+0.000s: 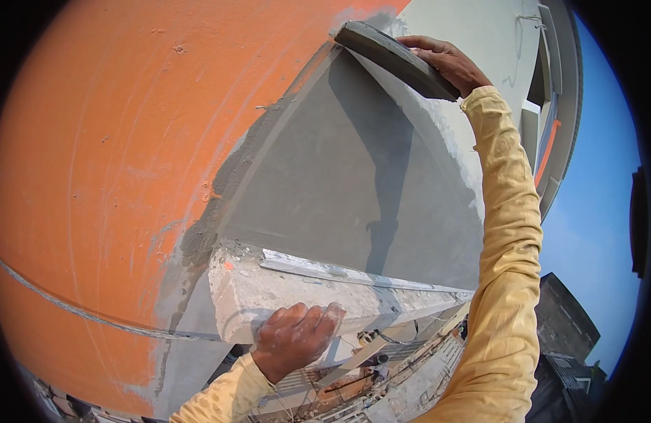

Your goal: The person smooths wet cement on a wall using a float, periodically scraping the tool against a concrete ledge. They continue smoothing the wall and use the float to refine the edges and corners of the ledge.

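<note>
At the top, my right hand (452,65) is closed on a plastering float (396,60), its long grey edge set at the upper corner of a smooth grey plastered face (311,162). The float lies across the border between this face and the wall; whether its whole sole touches is hidden. Low in the view, my left hand (297,338) is closed over the front edge of a rough whitish concrete ledge (234,292). Above its knuckles, a metal straightedge (325,268) lies along the back of the ledge, against the foot of the plastered face.
An orange wall (121,134) curves away on the left, smeared with grey mortar along its border. A cable (79,310) runs across its lower part. Far below the ledge, a person (380,368) is among building materials. Pale wall (466,28) continues at the upper right.
</note>
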Available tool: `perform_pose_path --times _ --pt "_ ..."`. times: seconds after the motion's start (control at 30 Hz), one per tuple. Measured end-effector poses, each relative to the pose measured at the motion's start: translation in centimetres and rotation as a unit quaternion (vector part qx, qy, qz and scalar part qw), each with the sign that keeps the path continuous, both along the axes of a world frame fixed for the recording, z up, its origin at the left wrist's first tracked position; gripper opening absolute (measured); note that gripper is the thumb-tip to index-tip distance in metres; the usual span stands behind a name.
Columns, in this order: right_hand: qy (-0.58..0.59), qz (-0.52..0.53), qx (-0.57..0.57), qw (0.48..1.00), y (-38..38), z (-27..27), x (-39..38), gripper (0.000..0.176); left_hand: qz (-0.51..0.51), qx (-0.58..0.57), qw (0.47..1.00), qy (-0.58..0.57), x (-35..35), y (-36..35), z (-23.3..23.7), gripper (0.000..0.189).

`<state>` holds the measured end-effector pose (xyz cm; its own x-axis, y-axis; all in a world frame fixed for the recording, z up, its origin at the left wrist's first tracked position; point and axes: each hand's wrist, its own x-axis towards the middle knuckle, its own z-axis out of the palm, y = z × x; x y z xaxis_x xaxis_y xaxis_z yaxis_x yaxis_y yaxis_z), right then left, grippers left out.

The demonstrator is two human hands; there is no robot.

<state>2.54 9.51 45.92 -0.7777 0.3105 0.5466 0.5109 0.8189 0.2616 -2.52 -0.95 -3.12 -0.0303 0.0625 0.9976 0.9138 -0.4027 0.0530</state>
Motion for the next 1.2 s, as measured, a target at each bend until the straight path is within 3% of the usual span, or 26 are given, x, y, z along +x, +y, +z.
perform_pose_path --times 0.07,0.2,0.27,0.3,0.4,0.47,0.5,0.6,0.7,0.83,0.97,1.03,1.2 --pt "-0.048 -0.013 0.038 0.998 -0.3 -0.1 -1.2 0.040 0.003 -0.002 1.000 0.001 0.0 0.0 0.0 0.023" --pt "-0.027 -0.023 0.024 0.999 0.4 -0.2 1.2 0.039 -0.001 0.009 1.000 -0.008 0.1 0.2 0.1 0.021" --pt "-0.007 -0.079 -0.068 0.994 1.0 0.7 4.2 0.039 0.002 0.002 1.000 -0.006 0.1 0.1 -0.1 0.021" --pt "-0.016 -0.091 -0.046 0.995 1.0 0.5 5.8 0.039 0.007 -0.001 1.000 -0.005 0.1 0.1 0.0 0.022" --pt "0.014 -0.024 -0.028 0.999 0.8 -2.0 8.8 0.041 0.009 0.021 1.000 -0.001 0.1 0.4 0.2 0.022" --pt "0.147 0.073 0.009 0.986 -0.1 -5.7 8.1 0.045 0.012 0.028 1.000 -0.003 0.2 0.6 0.1 0.022" --pt "0.163 0.100 0.127 0.973 1.3 -6.9 7.6 0.048 0.015 0.034 0.999 -0.007 0.2 0.6 0.1 0.022" --pt "0.155 0.115 0.318 0.928 2.1 -10.9 4.6 0.050 0.006 0.044 0.999 -0.017 0.3 0.8 0.1 0.021" --pt "0.157 0.102 0.390 0.901 3.5 -12.9 1.7 0.052 0.008 0.041 0.999 -0.018 0.3 0.7 0.2 0.022" --pt "0.170 0.090 0.344 0.919 4.4 -14.8 -0.3 0.052 0.014 0.046 0.999 -0.022 0.4 0.8 0.3 0.021" --pt "0.082 0.138 0.309 0.938 5.9 -18.5 2.8 0.058 0.010 0.041 0.999 -0.023 0.4 0.5 0.4 0.018" --pt "0.058 0.155 0.335 0.928 6.0 -18.2 3.7 0.061 0.010 0.032 0.999 -0.020 0.2 0.4 0.4 0.017" --pt "0.158 0.142 0.328 0.920 5.1 -13.8 0.8 0.056 0.010 0.037 0.999 -0.017 0.4 0.6 0.5 0.016"
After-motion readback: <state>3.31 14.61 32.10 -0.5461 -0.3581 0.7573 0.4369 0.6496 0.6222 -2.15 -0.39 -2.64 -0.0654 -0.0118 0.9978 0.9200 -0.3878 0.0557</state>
